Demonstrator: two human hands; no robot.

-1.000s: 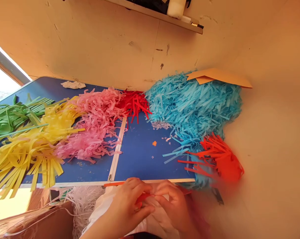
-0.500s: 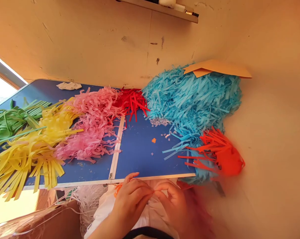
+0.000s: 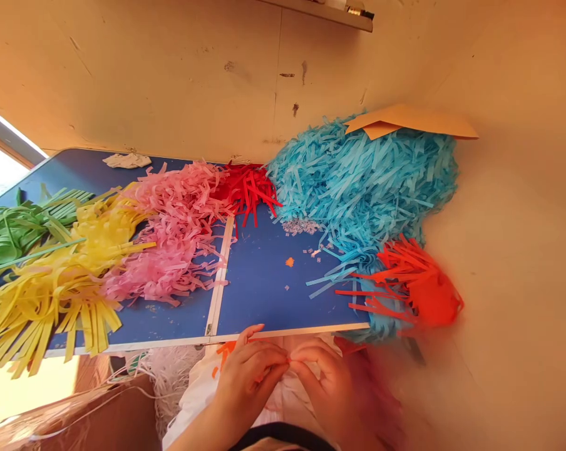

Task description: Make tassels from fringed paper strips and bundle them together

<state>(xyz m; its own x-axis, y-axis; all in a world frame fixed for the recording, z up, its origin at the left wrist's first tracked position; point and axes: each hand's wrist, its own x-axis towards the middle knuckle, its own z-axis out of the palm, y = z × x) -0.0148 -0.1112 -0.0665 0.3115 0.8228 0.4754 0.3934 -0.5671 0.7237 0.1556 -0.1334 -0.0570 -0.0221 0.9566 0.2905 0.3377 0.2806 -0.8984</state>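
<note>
My left hand [image 3: 248,383] and my right hand [image 3: 324,382] meet just below the near edge of the blue table [image 3: 264,294], fingertips pinched together on a piece of orange fringed paper [image 3: 225,352] over my lap. Only small bits of the orange paper show between and beside the fingers. An orange-red bundle of cut paper strips [image 3: 417,288] lies at the table's right end, beside a large heap of light blue strips [image 3: 367,181].
Along the table lie piles of red strips [image 3: 248,185], pink strips [image 3: 174,232], yellow strips [image 3: 52,282] and green strips [image 3: 15,225]. A tan cardboard sheet [image 3: 409,119] rests on the blue heap. White shredded paper [image 3: 165,369] hangs below the table. Walls close in behind and right.
My hands have shifted slightly and the fingertips now pinch closer together; more orange paper shows at the left fingers. The view has tilted down a little.
</note>
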